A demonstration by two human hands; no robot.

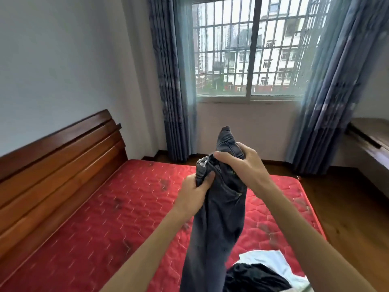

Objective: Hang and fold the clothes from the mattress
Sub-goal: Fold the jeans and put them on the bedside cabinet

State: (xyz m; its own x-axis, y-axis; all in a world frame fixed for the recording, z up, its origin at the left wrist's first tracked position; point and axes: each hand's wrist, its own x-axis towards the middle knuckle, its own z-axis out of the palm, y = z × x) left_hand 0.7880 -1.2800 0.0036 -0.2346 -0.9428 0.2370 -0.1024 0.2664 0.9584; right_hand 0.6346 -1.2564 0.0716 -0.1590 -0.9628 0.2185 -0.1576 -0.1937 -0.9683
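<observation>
While both arms reach forward over the bed, the person holds a pair of dark grey jeans point(216, 207) up in the air above the red mattress point(109, 207). The left hand point(194, 191) is closed around the cloth at the upper left side of the jeans, with the thumb pressed on the front of the fabric. The right hand point(240, 161) is closed on the top part of the jeans, a little higher, and its fingers wrap over the bunched waistband. One end of the jeans sticks up above the right hand, and the rest hangs down between the two forearms toward the bottom edge of the view. At the near right corner of the mattress lie a white garment point(271, 262) and a black garment point(252, 277), touching each other; the black one lies partly on the white one. The rest of the mattress shows only its quilted cover with some dark stains. A wooden headboard point(59, 157) stands along the left side of the mattress. Behind the bed there is a window point(252, 49) with bars, and blue curtains point(174, 81) hang at both sides of it.
</observation>
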